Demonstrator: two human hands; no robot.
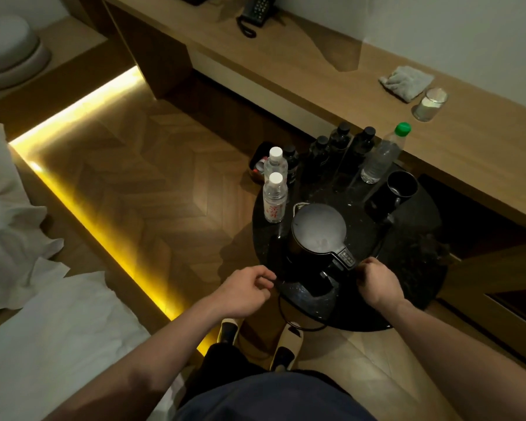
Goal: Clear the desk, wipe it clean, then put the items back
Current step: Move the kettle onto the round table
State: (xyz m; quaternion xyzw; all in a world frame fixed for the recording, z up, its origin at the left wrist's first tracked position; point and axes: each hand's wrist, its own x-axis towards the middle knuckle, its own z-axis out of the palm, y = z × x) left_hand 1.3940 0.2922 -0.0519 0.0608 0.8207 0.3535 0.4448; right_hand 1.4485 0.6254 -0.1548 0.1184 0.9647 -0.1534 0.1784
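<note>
The one view comes from my head, wide-angled, looking forward and steeply down past my chest. My left hand (244, 289) and right hand (377, 284) sit low in the middle, close to the lens. The round black table (413, 268) lies just below me; the wooden desk (331, 74) runs across the top right, farther off. Straight lines bow toward the edges.

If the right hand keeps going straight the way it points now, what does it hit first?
Most likely the kettle: the right hand points up and left at its handle end, just short of it. Depth is hard to judge from this one view.
</note>
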